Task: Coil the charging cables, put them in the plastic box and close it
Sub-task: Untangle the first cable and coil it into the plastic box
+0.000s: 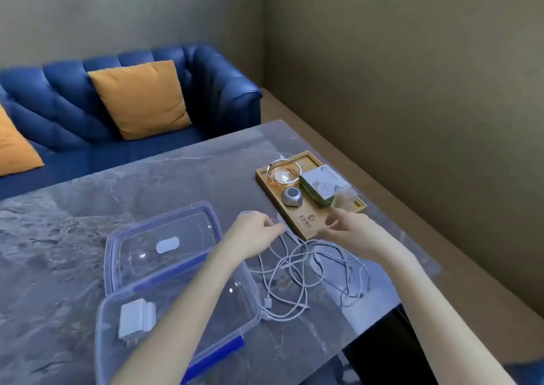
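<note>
While loose and tangled, thin white charging cables (pixel 309 270) sprawl uncoiled.

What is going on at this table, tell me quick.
A person is sorting out a loose tangle of white charging cables on the grey table. The left hand pinches a strand at the top of the tangle; the right hand hovers beside it, fingers open. The clear plastic box stands open, with a white charger inside and no cable yet. Its lid lies behind it.

Hands (pixel 256 231) over tangled white cables (pixel 312 275)
</note>
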